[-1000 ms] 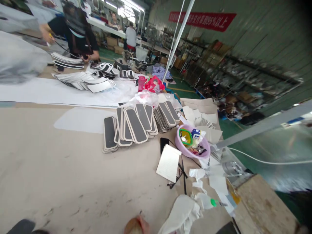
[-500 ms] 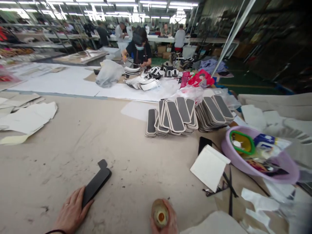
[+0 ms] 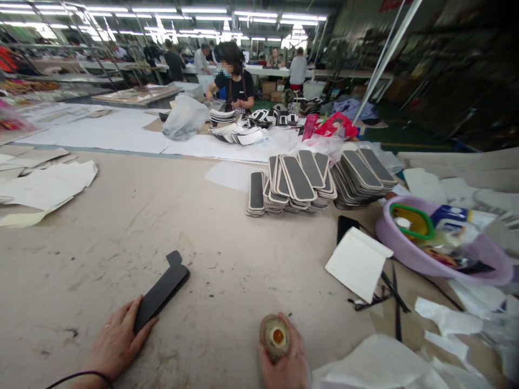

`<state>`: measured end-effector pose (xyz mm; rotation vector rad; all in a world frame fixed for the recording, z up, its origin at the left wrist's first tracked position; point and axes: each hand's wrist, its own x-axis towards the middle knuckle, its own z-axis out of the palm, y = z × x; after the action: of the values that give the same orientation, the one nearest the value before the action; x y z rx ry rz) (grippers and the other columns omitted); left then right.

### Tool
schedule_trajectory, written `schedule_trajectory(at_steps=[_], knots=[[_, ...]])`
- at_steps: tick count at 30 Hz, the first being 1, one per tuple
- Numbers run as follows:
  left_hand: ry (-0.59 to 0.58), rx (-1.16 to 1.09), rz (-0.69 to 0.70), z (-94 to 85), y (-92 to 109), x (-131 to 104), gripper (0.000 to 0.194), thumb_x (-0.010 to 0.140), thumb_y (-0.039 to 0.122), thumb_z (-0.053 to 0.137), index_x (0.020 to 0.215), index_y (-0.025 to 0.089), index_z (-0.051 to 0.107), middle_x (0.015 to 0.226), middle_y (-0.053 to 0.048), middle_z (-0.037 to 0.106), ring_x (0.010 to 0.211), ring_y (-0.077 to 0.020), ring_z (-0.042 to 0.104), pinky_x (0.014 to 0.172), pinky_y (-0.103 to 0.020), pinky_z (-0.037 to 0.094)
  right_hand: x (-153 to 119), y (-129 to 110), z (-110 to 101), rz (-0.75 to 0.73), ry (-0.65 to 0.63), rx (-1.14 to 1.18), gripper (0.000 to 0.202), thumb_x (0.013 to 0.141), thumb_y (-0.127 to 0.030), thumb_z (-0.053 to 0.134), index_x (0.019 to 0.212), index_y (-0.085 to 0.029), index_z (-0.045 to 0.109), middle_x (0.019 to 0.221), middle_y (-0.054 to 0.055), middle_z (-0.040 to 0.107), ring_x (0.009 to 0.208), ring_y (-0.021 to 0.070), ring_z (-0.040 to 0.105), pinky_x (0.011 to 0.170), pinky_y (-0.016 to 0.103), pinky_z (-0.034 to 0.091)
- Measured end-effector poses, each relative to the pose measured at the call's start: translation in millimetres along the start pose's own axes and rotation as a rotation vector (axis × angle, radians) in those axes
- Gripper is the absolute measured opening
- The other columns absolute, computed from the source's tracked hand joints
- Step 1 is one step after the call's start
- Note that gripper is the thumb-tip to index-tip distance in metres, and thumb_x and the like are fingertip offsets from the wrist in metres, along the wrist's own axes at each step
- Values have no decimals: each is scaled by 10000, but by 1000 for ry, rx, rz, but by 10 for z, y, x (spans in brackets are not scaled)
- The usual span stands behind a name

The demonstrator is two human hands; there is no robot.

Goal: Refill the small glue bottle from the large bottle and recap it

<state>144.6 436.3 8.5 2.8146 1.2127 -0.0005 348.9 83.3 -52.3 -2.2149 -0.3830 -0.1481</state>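
Observation:
My left hand (image 3: 115, 337) grips the near end of a dark grey strip with rounded ends (image 3: 162, 297), fingers along one side and thumb along the other. A small dark tab (image 3: 174, 259) sticks out at the strip's far end. Over the table at the lower middle, my right hand (image 3: 288, 354) is closed around a rounded, worn, pale-brown knob-like object (image 3: 267, 334). Its end facing me has an orange-brown centre; the rest of it is hidden, so its kind cannot be told.
Stacks of grey pale-edged strips (image 3: 298, 178) lie beyond my hands. At right are a lilac basin (image 3: 383, 229) of odds and ends, a white folded card (image 3: 359, 262), glasses (image 3: 368, 300) and paper scraps. Pale sheets (image 3: 52, 183) lie left. A co-worker (image 3: 235, 81) stands across the table.
The view has shifted slightly, so the table things sit a little higher and further right. My right hand's object is tilted a bit differently. Across the table, the co-worker's head has turned.

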Motion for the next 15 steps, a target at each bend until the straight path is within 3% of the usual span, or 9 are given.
schedule_trajectory(at_steps=[4, 7, 12, 15], knots=[[5, 4, 3, -12, 30, 7, 916, 851, 692, 281, 1415, -19, 408, 1286, -240, 527, 1175, -375, 516, 1071, -477, 403, 4, 83, 11, -51, -27, -76, 679, 742, -497, 705, 1290, -155, 495, 1185, 172, 675, 1074, 328, 649, 892, 479, 557], [16, -13, 9, -42, 69, -4, 896, 855, 675, 284, 1420, -11, 404, 1298, -233, 529, 1186, -372, 517, 1077, -465, 394, 30, 65, -13, 33, -39, -87, 699, 727, -508, 703, 1273, -121, 499, 1189, 205, 659, 1105, 349, 638, 924, 501, 545], [72, -29, 86, -123, 94, -63, 845, 880, 642, 279, 1411, -3, 408, 1291, -226, 544, 1160, -374, 538, 1053, -457, 400, 54, -165, -125, 110, -71, -8, 741, 667, -410, 728, 1289, -71, 511, 1221, 215, 639, 1152, 354, 616, 1010, 491, 498], [97, -45, 142, -24, -7, -17, 792, 908, 611, 286, 1390, -7, 402, 1265, -233, 565, 1139, -369, 562, 1044, -448, 401, -62, -358, -185, 125, -10, 59, 712, 604, -317, 744, 1257, -105, 555, 1151, 161, 681, 1088, 329, 646, 985, 453, 516]])
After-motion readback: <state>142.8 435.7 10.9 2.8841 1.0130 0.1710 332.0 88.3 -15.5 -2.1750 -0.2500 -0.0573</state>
